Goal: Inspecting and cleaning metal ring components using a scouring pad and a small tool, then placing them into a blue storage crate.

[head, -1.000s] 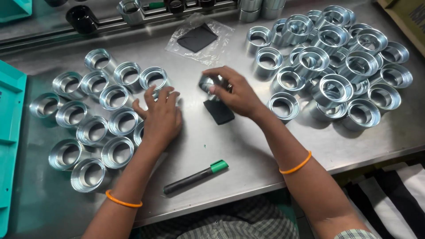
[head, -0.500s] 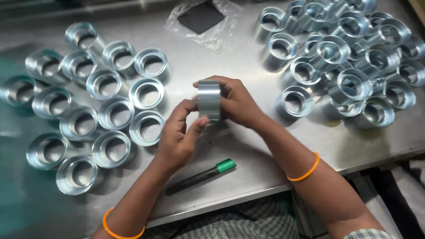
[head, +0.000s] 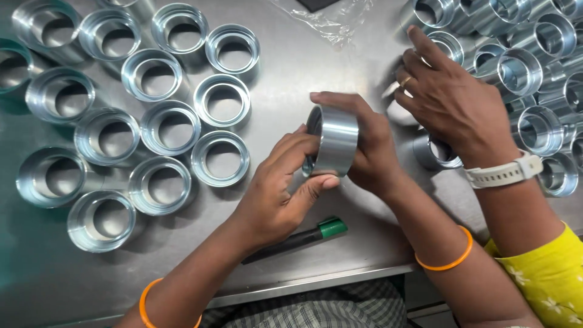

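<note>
The metal table [head: 340, 67] fills nearly the whole view, a dull brushed steel top with a raised front lip, and it is all that shows of the room. Upright metal rings [head: 155, 127] stand on its left half in loose rows, open ends up, some touching. A denser heap of rings [head: 522, 67] crowds the top right corner, several tipped against each other. A second person's hand [head: 452, 103] (white watch on the wrist, yellow sleeve behind it) reaches into that heap with fingers spread over a ring.

Near the middle, held clear above the table, is one metal ring [head: 333, 141], tilted on its side so the open end faces left. The right hand [head: 370, 152] curls around its outer wall from behind, fingers over the top. The left hand [head: 276, 188] is half closed, its thumb under the rim and fingertips at the open end.

The ring looks rigid, thick-walled and polished, so probably weighty for its bulk and slick under bare skin; its edges may be sharp. Gripping across the broad outer wall seems safest.

A crumpled clear plastic bag [head: 331, 18] lies at the top edge. A black marker with a green cap [head: 303, 237] lies near the front lip, partly under the left wrist.
</note>
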